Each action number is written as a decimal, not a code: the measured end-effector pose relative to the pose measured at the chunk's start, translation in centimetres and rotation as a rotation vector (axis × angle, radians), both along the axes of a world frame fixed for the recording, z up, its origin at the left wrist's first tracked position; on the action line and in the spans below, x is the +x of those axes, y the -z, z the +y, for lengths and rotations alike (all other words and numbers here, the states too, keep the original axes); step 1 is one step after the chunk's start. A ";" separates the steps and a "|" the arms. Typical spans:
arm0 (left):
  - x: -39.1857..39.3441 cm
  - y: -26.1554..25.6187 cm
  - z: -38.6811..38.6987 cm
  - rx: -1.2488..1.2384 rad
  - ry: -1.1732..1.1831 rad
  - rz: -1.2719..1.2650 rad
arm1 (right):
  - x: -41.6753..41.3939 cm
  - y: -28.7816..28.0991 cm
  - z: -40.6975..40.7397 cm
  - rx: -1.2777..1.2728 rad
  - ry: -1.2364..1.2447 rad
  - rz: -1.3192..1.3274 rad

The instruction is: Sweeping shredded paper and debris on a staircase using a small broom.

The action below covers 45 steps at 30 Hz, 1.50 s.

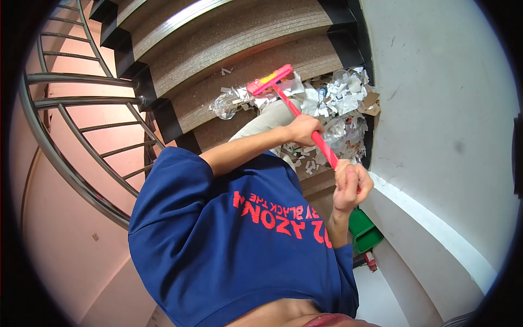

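My left hand (304, 130) is wrapped around the middle of the red handle of a broom (295, 109). Closer to my body, my right hand (352, 184) grips the handle near its upper end, mostly covering that end. The red broom head (270, 79), with some yellow bristles, is over a stair tread among paper scraps. A crumpled clear plastic piece (225, 107) lies left of the head. To the right, a heap of torn white paper and plastic (341, 96) spreads against the wall, with a brown cardboard piece (371, 103) at its edge. My leg partly hides the litter.
Speckled stone stairs (233, 53) with black edging rise ahead. A metal railing (73, 180) curves along the left, and a pale wall (441, 102) bounds the right. Below my right forearm are a green dustpan (365, 231) and a small red object (370, 260).
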<state>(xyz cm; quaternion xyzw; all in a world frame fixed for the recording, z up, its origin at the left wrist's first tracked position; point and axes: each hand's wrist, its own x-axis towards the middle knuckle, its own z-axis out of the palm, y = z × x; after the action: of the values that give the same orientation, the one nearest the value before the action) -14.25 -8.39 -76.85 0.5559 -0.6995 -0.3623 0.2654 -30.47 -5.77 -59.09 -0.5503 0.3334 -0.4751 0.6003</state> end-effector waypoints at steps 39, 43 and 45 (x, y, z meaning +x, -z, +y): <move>15.1 4.0 18.2 0.115 -0.004 -0.193 | 13.3 9.9 19.4 -0.105 0.066 -0.227; 13.7 1.5 21.0 0.093 0.018 -0.133 | 11.6 6.0 20.7 -0.072 0.048 -0.128; 12.9 -0.5 22.1 0.052 -0.031 -0.040 | 11.6 2.6 21.3 -0.087 0.005 -0.103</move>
<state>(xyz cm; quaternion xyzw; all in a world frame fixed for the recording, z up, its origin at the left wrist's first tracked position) -1.38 13.73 -76.36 0.5805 -0.6863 -0.3650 0.2425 -18.91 15.49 -61.74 -0.5498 0.2824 -0.5183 0.5911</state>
